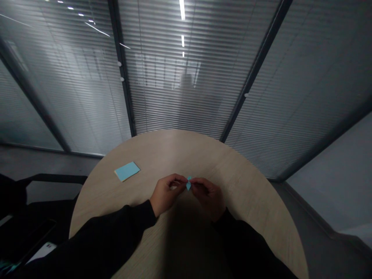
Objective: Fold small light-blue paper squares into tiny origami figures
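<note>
Office-like room, dark-framed glass partition (126,91), slatted blinds (162,110), round wood-look table (244,186), black armchair (58,178)

Black long sleeves (116,232), slightly rumpled, narrow to plain cuffs (149,214) above a bare left hand (167,193) and right hand (210,197)

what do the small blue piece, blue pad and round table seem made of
Small blue piece: probably matte paper, given its crisp point. Blue pad: likely matte paper, flat with straight edges. Round table: wood or laminate, low-sheen, with faint grain.
</note>
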Demonstrator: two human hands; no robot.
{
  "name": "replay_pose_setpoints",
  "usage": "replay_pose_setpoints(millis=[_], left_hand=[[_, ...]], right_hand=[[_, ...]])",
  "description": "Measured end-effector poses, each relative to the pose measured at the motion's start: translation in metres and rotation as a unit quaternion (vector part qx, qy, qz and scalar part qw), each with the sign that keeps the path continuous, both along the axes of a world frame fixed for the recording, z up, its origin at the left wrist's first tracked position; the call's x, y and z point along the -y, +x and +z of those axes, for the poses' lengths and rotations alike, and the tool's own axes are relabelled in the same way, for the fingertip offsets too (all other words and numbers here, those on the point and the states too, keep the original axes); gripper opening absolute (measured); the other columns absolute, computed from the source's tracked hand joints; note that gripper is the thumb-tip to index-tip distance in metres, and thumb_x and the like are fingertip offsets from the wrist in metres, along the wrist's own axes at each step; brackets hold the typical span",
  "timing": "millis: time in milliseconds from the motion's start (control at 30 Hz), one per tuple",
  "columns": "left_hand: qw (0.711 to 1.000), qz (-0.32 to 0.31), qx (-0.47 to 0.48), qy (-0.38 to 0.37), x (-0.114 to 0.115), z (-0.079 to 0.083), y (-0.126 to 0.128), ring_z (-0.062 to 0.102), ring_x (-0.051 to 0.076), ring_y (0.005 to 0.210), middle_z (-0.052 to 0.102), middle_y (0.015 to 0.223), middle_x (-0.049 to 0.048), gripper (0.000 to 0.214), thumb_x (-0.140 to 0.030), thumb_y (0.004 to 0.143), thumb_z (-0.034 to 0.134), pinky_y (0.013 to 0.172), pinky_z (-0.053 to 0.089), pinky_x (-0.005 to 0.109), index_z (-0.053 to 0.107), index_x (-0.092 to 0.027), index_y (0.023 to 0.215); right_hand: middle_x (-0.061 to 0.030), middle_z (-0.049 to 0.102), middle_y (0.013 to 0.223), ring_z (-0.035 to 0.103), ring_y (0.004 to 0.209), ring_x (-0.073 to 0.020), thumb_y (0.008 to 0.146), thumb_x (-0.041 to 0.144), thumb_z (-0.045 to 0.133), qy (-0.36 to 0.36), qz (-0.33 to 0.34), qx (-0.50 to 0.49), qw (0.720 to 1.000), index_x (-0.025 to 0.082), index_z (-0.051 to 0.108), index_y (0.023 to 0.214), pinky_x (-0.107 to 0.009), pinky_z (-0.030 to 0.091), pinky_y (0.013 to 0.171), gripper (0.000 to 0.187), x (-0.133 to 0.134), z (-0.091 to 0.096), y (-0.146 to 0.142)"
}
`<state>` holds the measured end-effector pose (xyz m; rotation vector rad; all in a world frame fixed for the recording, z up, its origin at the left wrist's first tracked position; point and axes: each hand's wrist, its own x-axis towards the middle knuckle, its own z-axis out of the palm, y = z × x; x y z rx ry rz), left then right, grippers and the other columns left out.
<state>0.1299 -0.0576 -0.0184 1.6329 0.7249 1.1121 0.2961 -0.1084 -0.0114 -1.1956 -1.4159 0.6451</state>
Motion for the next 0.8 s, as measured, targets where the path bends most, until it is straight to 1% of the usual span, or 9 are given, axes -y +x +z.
replay_pose_setpoints(millis=[167,267,400,500,633,733,800], left_hand=[[1.0,0.0,0.012,0.009,-0.0005,-0.0028,-0.0001,0.064,0.017,0.079,0.071,0.088,0.0067,0.016,-0.028,0.083,0.068,0.075,0.051,0.03,0.069,-0.016,0.093],[1.0,-0.006,0.013,0.027,0.0002,-0.0021,-0.0003,0.064,0.017,0.08,0.071,0.09,0.0072,0.015,-0.024,0.082,0.068,0.078,0.051,0.03,0.069,-0.015,0.094],[0.999,-0.007,0.01,0.038,0.0001,-0.0019,0.0004,0.064,0.017,0.082,0.071,0.092,0.008,0.016,-0.027,0.083,0.069,0.079,0.051,0.031,0.069,-0.015,0.094],[0.999,-0.008,0.028,0.029,0.0004,-0.0021,0.002,0.063,0.017,0.082,0.069,0.09,0.0075,0.014,-0.028,0.082,0.07,0.078,0.051,0.031,0.067,-0.015,0.088],[0.998,-0.021,0.053,0.005,0.0026,-0.0008,0.0035,0.063,0.018,0.084,0.068,0.091,0.0077,0.015,-0.029,0.08,0.071,0.079,0.05,0.03,0.065,-0.016,0.083],[0.999,-0.018,0.044,-0.008,0.0041,-0.0007,0.0039,0.063,0.018,0.085,0.069,0.091,0.0075,0.015,-0.029,0.08,0.071,0.08,0.05,0.031,0.066,-0.016,0.085],[0.999,-0.008,0.036,-0.018,0.0047,-0.0015,0.0043,0.063,0.017,0.082,0.069,0.088,0.0067,0.016,-0.029,0.081,0.069,0.078,0.049,0.03,0.066,-0.016,0.088]], right_hand=[[-0.0064,0.075,0.09,0.073,0.078,-0.0221,0.079,0.036,0.069,0.005,0.015,0.004,1.0,0.024,0.072,0.089,-0.032,0.06,0.07,0.017,0.0002,-0.0006,0.0012],[-0.0061,0.075,0.088,0.073,0.076,-0.0218,0.078,0.038,0.071,0.006,0.011,0.002,1.0,0.023,0.072,0.087,-0.032,0.059,0.068,0.017,0.001,0.0007,0.0018],[-0.0062,0.075,0.085,0.072,0.074,-0.0222,0.079,0.039,0.069,-0.001,-0.002,0.0,1.0,0.023,0.072,0.085,-0.032,0.059,0.066,0.017,0.0012,0.001,0.0006],[-0.0059,0.075,0.083,0.072,0.074,-0.0222,0.081,0.04,0.068,-0.008,0.0,-0.005,1.0,0.023,0.069,0.085,-0.032,0.058,0.064,0.017,0.001,-0.0011,-0.0011],[-0.0063,0.075,0.084,0.072,0.077,-0.022,0.082,0.039,0.066,-0.011,0.009,-0.021,1.0,0.023,0.065,0.084,-0.032,0.058,0.067,0.017,0.0011,-0.0036,-0.0026],[-0.0061,0.074,0.08,0.071,0.075,-0.0218,0.082,0.041,0.066,-0.014,0.006,-0.025,1.0,0.022,0.063,0.081,-0.031,0.057,0.065,0.019,0.0011,-0.004,-0.0028],[-0.0058,0.073,0.079,0.071,0.074,-0.0215,0.081,0.042,0.067,-0.017,0.005,-0.029,0.999,0.022,0.062,0.079,-0.031,0.056,0.064,0.02,0.0007,-0.0043,-0.0028]])
